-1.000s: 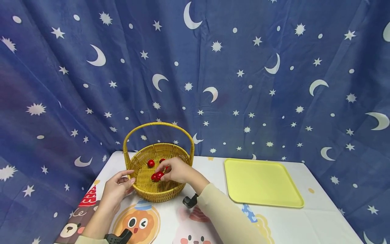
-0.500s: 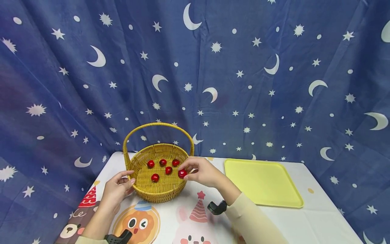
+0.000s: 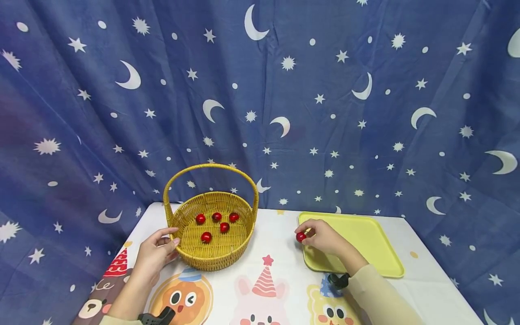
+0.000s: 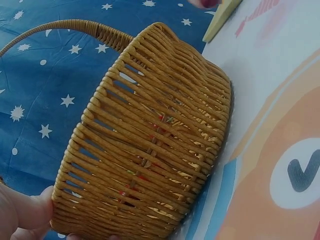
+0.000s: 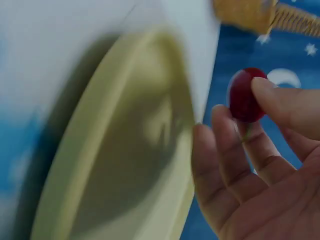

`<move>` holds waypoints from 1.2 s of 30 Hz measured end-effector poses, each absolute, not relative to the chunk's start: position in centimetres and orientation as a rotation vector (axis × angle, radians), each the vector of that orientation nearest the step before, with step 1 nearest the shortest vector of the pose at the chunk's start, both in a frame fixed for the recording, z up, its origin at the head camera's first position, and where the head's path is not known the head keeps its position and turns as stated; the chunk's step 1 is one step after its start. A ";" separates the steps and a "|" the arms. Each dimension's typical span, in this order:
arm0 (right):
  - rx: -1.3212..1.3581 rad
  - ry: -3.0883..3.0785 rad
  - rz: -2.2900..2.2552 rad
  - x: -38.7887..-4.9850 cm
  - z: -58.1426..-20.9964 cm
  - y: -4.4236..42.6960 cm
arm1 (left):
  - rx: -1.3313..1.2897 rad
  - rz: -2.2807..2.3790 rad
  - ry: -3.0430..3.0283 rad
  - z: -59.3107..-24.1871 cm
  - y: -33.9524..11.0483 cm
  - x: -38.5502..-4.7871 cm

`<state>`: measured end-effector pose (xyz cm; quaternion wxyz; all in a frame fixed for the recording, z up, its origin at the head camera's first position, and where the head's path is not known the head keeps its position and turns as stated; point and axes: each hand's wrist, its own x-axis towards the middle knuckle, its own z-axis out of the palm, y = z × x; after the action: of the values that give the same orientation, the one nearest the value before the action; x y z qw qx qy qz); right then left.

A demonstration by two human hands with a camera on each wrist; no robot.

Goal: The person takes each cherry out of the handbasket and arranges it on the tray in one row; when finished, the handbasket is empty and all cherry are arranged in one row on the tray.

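The right hand (image 3: pixel 325 235) pinches a red cherry (image 3: pixel 301 237) between thumb and fingers, at the left edge of the yellow tray (image 3: pixel 353 243); it seems to hang above the rim, though the blurred wrist view leaves its height unclear. The left hand (image 3: pixel 156 248) grips the near left rim of the basket (image 3: pixel 211 263), its thumb and fingers around the edge. Five more cherries (image 3: pixel 224 227) lie apart on the basket's floor. Basket and tray stand on the worktop (image 3: pixel 274 232), basket left, tray right, before a blue curtain (image 3: pixel 260 90).
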<state>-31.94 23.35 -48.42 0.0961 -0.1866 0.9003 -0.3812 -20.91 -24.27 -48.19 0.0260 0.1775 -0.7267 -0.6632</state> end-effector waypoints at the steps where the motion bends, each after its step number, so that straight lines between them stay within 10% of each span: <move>1: -0.517 2.687 -1.094 -32.1 -48.7 23.9 | 0.548 -2.055 -2.242 -48.2 -24.2 -20.9; 36: -0.222 2.844 -0.940 -31.6 -50.2 24.9 | 0.542 -2.082 -2.231 -48.4 -24.4 -20.9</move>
<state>-31.63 24.89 -50.23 0.0690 -0.0738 0.9446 -0.3123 -20.86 -24.42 -48.37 0.0211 0.1748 -0.7196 -0.6717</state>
